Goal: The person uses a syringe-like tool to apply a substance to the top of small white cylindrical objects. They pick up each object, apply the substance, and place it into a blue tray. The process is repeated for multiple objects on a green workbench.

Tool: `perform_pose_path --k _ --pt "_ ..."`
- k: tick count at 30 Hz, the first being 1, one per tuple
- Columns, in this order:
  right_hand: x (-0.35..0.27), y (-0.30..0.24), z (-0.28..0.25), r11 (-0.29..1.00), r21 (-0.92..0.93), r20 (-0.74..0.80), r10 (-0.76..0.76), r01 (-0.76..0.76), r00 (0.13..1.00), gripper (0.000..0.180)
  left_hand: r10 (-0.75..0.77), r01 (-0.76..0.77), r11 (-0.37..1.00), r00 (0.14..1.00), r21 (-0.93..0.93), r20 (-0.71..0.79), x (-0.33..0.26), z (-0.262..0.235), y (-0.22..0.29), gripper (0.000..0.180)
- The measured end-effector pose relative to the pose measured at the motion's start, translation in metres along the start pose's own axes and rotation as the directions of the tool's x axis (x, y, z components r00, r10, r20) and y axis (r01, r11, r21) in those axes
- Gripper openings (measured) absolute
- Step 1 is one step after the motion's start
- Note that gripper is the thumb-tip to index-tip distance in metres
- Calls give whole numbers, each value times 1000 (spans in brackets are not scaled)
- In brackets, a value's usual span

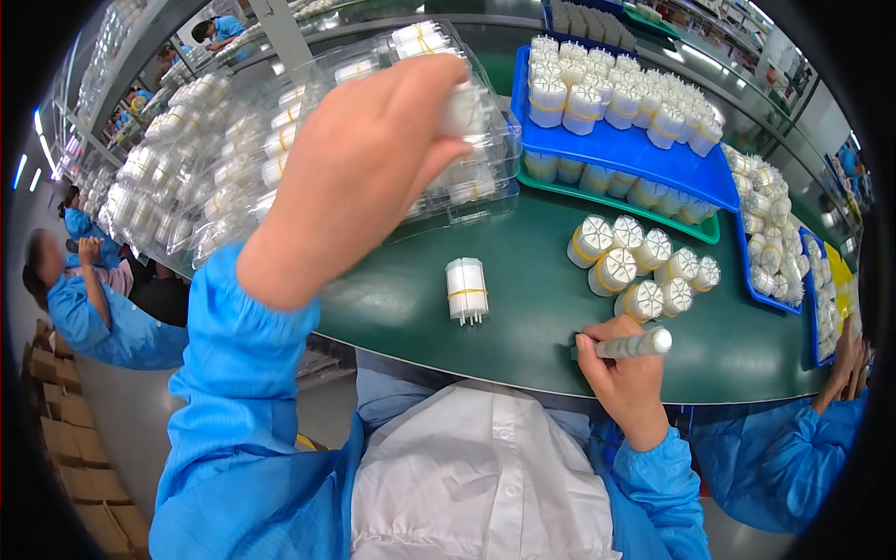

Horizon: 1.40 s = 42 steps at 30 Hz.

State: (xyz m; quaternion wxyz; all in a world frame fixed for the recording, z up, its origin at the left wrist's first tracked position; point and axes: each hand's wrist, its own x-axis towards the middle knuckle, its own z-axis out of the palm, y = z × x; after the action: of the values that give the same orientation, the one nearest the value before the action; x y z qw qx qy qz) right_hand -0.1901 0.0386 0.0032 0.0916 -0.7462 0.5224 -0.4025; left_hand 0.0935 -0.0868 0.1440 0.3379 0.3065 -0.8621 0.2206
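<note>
My left hand (359, 154) reaches over a clear plastic blister tray (509, 154) at the back. Its thumb and fingers are closed around a white cylindrical bundle (464, 110), partly hidden and blurred. Down at the right, my right hand (630, 383) grips a pale marker pen (639, 343) with a white end, lying sideways across the fingers. A single bundle of white parts (467, 287), with a yellow rubber band and thin pins, lies on the green table (392, 299) between my hands. Several similar bundles (644, 261) are grouped just beyond my right hand.
Blue trays (625, 168) of white bundles are stacked over a green tray (705, 229) at the back right. More filled clear trays (177, 177) pile up at the left. A co-worker's hand (847, 359) is at the right edge; another person (103, 299) sits at the left.
</note>
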Motion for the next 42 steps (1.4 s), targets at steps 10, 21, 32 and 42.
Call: perform_pose_path --k 10,21,32,42 --pt "-2 2 0 1000 -9 0 -1 1 1000 14 144 -94 982 930 -161 339 -37 3 46 28" --pt "-3 1 2 995 48 18 81 -82 997 12 36 102 950 904 -296 426 -63 -9 42 47" --pt "-4 -2 3 996 47 5 76 -76 997 12 -127 68 941 979 332 161 -30 -32 -16 52" --pt "0 0 1 1000 -8 -19 -17 17 1000 15 2 -5 1000 980 17 198 10 27 -5 36"
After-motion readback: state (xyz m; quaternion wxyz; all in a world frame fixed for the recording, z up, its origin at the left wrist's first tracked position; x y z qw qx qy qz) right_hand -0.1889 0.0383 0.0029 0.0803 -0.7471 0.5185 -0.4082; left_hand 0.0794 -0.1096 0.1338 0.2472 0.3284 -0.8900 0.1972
